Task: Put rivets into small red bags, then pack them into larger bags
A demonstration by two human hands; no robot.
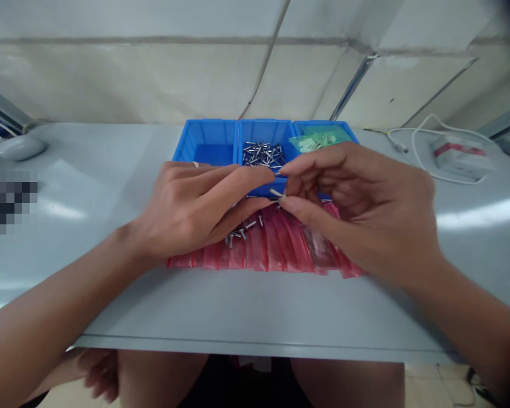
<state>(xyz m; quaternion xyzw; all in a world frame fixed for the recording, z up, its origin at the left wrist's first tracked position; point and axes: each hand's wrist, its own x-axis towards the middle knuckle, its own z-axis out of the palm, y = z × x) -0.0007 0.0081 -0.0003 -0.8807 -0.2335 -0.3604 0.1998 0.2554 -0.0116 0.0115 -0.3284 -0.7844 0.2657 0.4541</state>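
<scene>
My right hand [361,198] pinches a small silver screw [275,193] between thumb and fingers. My left hand [191,204] hovers just left of it, palm down. Its thumb and index finger are apart, with their tips close to the right fingertips; its other fingers are partly hidden. Below both hands lies a row of overlapping red plastic bags [276,249]. Several loose screws [240,233] rest on the bags under my left hand. Behind the hands, the middle blue bin [266,126] contains a pile of similar screws [261,154].
The left blue bin [212,127] stands beside a right bin [323,126] with a green bag of pale parts [323,139]. A white box [463,156] and cable [414,133] lie at right, a mouse [21,147] at left. Another hand [100,374] shows below the table edge [238,344].
</scene>
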